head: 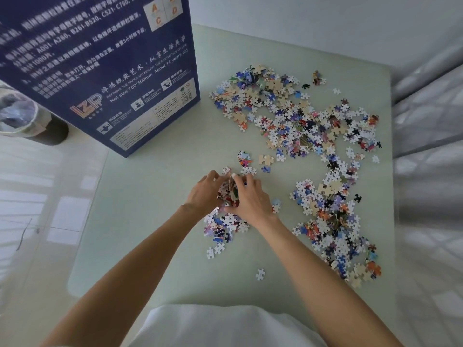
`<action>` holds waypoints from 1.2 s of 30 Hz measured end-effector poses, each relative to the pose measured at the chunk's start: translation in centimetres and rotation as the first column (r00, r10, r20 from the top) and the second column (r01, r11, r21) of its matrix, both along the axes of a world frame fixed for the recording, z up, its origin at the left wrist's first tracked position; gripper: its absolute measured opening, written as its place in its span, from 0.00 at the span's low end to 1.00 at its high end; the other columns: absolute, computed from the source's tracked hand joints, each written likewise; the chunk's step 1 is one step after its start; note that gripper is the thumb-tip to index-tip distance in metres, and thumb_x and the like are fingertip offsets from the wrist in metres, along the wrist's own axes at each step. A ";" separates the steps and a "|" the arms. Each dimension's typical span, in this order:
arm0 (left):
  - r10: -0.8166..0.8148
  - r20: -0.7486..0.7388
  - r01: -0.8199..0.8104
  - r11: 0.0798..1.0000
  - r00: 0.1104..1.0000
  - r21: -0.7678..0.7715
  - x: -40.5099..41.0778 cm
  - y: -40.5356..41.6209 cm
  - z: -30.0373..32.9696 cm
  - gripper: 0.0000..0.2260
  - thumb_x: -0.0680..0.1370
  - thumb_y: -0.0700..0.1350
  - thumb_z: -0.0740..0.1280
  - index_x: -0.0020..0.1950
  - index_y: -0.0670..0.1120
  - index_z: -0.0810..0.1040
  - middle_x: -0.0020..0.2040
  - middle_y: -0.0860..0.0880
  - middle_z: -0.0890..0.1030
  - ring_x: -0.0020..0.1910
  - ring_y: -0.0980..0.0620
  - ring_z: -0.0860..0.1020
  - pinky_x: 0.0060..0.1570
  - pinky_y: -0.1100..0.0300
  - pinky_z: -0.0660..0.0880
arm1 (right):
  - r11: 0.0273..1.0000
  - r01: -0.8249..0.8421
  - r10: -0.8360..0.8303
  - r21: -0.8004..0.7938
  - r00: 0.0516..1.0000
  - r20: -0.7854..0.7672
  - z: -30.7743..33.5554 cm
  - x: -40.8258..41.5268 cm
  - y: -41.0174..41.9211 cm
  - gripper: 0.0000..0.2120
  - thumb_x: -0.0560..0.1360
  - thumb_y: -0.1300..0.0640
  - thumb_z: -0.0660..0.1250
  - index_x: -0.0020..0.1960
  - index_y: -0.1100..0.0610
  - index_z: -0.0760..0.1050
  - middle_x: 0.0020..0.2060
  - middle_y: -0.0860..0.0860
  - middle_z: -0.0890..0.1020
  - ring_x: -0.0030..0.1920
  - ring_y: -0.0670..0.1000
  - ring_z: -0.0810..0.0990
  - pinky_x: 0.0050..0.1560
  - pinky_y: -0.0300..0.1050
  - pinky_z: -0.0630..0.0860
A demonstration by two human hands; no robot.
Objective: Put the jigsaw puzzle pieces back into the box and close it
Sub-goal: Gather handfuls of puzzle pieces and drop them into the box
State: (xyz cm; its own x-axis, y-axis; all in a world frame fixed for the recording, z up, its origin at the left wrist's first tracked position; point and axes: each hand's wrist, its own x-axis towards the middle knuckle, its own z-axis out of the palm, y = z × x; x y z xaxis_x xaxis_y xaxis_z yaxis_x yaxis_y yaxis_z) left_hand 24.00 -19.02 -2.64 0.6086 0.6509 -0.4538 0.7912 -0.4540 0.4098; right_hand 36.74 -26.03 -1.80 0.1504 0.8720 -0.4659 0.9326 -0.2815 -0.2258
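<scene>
Both hands meet near the middle of the pale green worktop (155,201), cupped toward each other around a small heap of colourful cardboard jigsaw pieces (228,190). The left hand (204,194) presses against the heap from the left with its fingers curled over the top, and the right hand (250,196) closes in from the right, fingers bent over the same bunch, so the grip of both hands is narrow and holds the gathered pieces between the palms. Just below the hands lies a loose patch of white-backed and printed pieces (223,227), with a few single pieces scattered nearer the person. A much larger spread of jigsaw pieces (300,116) covers the far right part of the worktop and runs down its right side in a long band (335,221). The big dark blue cardboard puzzle box (100,66), printed with white text and a logo, stands tilted at the far left of the worktop, well apart from the hands. Beyond it on the floor stands a round bin lined with a clear bag (17,116).
</scene>
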 end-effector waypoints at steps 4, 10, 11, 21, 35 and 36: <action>-0.047 0.012 0.046 0.997 0.999 0.058 -0.6 0.1 -0.4 0.25 0.74 0.43 0.69 0.70 0.49 0.68 0.66 0.46 0.69 0.61 0.46 0.72 0.58 0.56 0.72 | 0.996 -0.029 0.026 0.080 0.999 0.032 0.1 0.3 -0.2 0.28 0.72 0.47 0.69 0.69 0.53 0.64 0.64 0.56 0.67 0.61 0.56 0.68 0.49 0.47 0.75; -0.039 0.068 0.029 0.990 0.997 0.139 -0.9 -0.1 -0.3 0.20 0.75 0.42 0.67 0.67 0.51 0.73 0.61 0.48 0.76 0.56 0.49 0.76 0.53 0.58 0.73 | 0.990 -0.063 0.058 0.124 0.997 0.048 0.0 0.6 -0.7 0.22 0.73 0.53 0.69 0.65 0.57 0.70 0.61 0.57 0.72 0.56 0.57 0.74 0.47 0.50 0.78; -0.031 0.076 0.020 0.990 0.997 0.142 -0.9 0.0 -0.2 0.19 0.76 0.42 0.67 0.66 0.51 0.73 0.60 0.49 0.77 0.55 0.49 0.77 0.52 0.58 0.73 | 0.988 -0.063 0.058 0.142 0.997 0.041 0.0 0.7 -0.7 0.21 0.73 0.55 0.69 0.64 0.58 0.71 0.60 0.57 0.74 0.55 0.58 0.76 0.46 0.51 0.79; 0.103 0.066 -0.110 0.989 0.992 0.104 -1.1 1.1 0.1 0.10 0.80 0.45 0.62 0.59 0.45 0.77 0.49 0.47 0.83 0.46 0.47 0.81 0.47 0.56 0.77 | 0.980 -0.033 0.038 0.197 0.999 -0.019 0.4 3.2 -0.5 0.16 0.77 0.61 0.62 0.65 0.60 0.70 0.53 0.56 0.80 0.47 0.52 0.80 0.45 0.42 0.78; 0.160 0.093 -0.165 0.985 0.983 0.053 -2.3 0.9 0.5 0.11 0.80 0.45 0.63 0.61 0.45 0.77 0.50 0.45 0.83 0.47 0.45 0.81 0.47 0.54 0.76 | 0.977 0.000 0.001 0.211 1.000 -0.006 -0.4 1.9 -0.3 0.20 0.75 0.51 0.67 0.63 0.58 0.72 0.54 0.55 0.78 0.49 0.52 0.79 0.46 0.44 0.78; 0.164 0.114 -0.171 0.984 0.980 0.055 -2.6 0.8 0.6 0.11 0.79 0.45 0.63 0.60 0.44 0.77 0.50 0.45 0.83 0.46 0.45 0.81 0.47 0.54 0.77 | 0.975 -0.014 0.014 0.220 1.000 0.002 -0.2 1.9 -0.3 0.19 0.75 0.52 0.66 0.62 0.59 0.72 0.53 0.56 0.79 0.47 0.53 0.80 0.45 0.44 0.78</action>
State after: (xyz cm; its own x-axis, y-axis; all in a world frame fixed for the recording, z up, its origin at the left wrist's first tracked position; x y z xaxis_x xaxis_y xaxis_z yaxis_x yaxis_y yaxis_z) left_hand 21.44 -18.26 -1.99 0.5316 0.7735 -0.3450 0.8106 -0.3465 0.4720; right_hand 38.66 -26.32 -1.97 0.1373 0.9551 -0.2627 0.9363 -0.2116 -0.2802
